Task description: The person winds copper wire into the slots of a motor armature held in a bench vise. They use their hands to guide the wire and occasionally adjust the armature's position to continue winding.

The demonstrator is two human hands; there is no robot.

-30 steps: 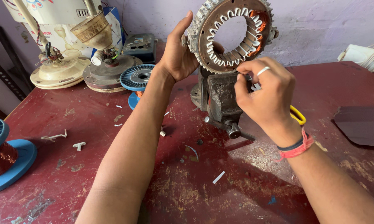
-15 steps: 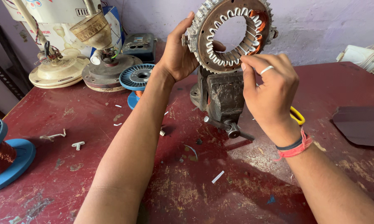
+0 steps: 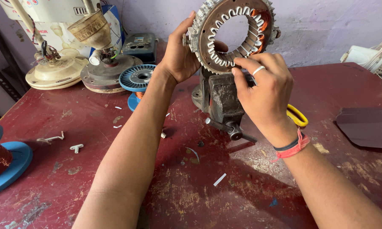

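Metal ring stator (image 3: pixel 208 38) | left hand (image 3: pixel 178 55), right hand (image 3: pixel 265 89) gripping | vise (image 3: pixel 223 101) probably clamping

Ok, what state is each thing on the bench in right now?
Round grey metal motor stator: upright above the vise, partly wound with copper wire.
Dark iron bench vise: on the red table, directly under the stator.
Left hand: gripping the stator's left rim.
Right hand: fingers pinched at the lower inner slots.
Blue plastic wire spool: lying flat, copper wound.
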